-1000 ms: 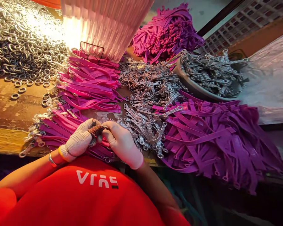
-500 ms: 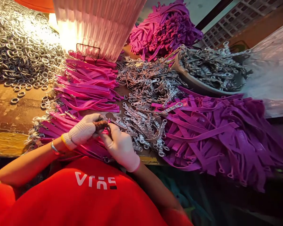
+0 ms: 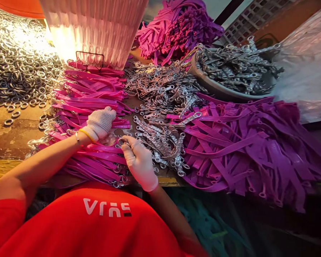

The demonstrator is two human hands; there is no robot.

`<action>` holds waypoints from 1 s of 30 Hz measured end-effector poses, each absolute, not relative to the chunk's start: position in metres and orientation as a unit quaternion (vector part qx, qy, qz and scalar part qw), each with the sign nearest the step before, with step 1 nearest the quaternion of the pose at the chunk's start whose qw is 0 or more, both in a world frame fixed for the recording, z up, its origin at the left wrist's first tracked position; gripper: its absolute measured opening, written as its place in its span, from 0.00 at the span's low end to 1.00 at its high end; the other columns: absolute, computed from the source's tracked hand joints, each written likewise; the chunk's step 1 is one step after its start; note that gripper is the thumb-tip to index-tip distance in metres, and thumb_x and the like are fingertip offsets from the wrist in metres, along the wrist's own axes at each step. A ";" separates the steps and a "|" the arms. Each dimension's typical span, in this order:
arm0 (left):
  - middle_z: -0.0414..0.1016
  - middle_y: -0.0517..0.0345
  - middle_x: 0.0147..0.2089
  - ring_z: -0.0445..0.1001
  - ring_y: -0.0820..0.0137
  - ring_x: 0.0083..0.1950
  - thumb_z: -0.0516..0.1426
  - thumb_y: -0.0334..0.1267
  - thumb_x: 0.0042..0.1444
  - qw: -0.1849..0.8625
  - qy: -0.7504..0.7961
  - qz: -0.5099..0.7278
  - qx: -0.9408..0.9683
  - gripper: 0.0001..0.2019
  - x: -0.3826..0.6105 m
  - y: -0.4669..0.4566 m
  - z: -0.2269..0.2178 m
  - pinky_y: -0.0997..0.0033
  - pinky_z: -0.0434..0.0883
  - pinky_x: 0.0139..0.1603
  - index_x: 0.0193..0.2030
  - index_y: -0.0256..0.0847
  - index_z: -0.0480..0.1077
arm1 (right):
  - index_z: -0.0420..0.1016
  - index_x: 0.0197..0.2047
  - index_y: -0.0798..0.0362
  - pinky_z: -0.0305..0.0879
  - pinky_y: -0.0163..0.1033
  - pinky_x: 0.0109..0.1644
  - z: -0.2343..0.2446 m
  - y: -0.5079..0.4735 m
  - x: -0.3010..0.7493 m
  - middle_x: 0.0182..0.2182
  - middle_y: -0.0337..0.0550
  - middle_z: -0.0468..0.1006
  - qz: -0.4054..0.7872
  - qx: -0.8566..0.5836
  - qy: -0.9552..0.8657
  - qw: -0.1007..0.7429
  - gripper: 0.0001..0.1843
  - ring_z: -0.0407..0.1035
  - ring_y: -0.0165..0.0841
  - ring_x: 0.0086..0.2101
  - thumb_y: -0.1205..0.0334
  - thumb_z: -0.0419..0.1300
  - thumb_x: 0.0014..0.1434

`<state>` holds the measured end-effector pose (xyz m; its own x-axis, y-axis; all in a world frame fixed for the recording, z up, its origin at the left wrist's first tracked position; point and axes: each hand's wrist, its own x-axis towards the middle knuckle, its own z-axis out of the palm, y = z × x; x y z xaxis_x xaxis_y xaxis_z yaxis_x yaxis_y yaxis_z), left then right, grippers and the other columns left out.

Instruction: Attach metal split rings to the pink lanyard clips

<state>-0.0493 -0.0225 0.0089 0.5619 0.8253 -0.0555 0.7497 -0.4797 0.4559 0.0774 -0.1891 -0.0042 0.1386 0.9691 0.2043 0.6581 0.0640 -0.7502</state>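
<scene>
My left hand point(image 3: 99, 123), in a white knit glove, lies on the pile of pink straps point(image 3: 93, 94) with its fingers curled under, so what they hold is hidden. My right hand point(image 3: 139, 162), in a pale glove, sits just right of it at the table's near edge, closed, pinching a small metal ring point(image 3: 121, 140) at the end of a strap. More pink straps with rings point(image 3: 101, 166) lie under and in front of both hands. A heap of metal clasps point(image 3: 163, 142) lies right beside my right hand.
Loose metal rings point(image 3: 18, 71) cover the table's left. A pleated pink lampshade point(image 3: 96, 28) stands at the back. A bowl point(image 3: 216, 89) of clasps sits back right. Purple straps point(image 3: 243, 150) are heaped at right, and magenta ones point(image 3: 176, 30) behind.
My hands were together over the near straps, working a small piece. My left hand has moved up and left onto the pink strap pile; my right hand stays near the edge with the ring.
</scene>
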 end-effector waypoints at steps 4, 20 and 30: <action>0.76 0.54 0.33 0.74 0.69 0.30 0.54 0.31 0.57 0.416 0.431 0.138 0.789 0.09 -0.090 -0.067 0.029 0.74 0.68 0.30 0.42 0.36 0.74 | 0.72 0.59 0.52 0.71 0.38 0.52 -0.002 -0.189 0.080 0.47 0.47 0.83 0.171 -0.629 -0.666 0.363 0.17 0.78 0.36 0.46 0.60 0.51 0.72; 0.62 0.65 0.21 0.57 0.76 0.21 0.53 0.49 0.65 0.645 0.434 0.234 0.583 0.16 -0.129 -0.135 0.015 0.76 0.55 0.21 0.31 0.40 0.64 | 0.75 0.50 0.54 0.54 0.39 0.31 0.017 -0.187 0.038 0.32 0.44 0.78 -0.010 -0.604 -0.791 0.093 0.12 0.71 0.34 0.29 0.65 0.52 0.69; 0.75 0.54 0.32 0.72 0.66 0.32 0.55 0.31 0.56 0.405 0.419 0.136 0.801 0.06 -0.120 -0.131 -0.006 0.70 0.64 0.35 0.38 0.40 0.73 | 0.74 0.54 0.55 0.62 0.37 0.35 0.008 -0.185 0.053 0.37 0.48 0.81 0.020 -0.626 -0.773 0.097 0.15 0.74 0.36 0.34 0.67 0.51 0.69</action>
